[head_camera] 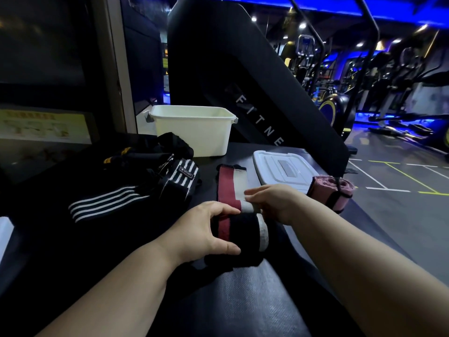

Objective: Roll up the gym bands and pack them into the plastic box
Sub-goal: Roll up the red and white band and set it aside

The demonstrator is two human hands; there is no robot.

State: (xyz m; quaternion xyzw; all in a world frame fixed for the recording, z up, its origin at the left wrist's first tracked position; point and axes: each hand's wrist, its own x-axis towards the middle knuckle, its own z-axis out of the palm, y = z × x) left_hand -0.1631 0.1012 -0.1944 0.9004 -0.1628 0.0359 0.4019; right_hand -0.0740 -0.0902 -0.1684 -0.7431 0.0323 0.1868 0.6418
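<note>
My left hand [209,231] grips the rolled end of the band [244,231]; my right hand [274,203] pinches its flat strip. The plastic box [194,132] stands at the far edge of the worktop [243,300].

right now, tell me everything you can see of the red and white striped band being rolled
The striped band looks like woven elastic fabric: dark red and white stripes, black edges. Its near part is wound into a thick roll lying on the black padded bench; the unrolled tail lies flat, running towards the white box. The left hand grips the roll's left end; the right hand holds the white stripe just beyond the roll.
</note>
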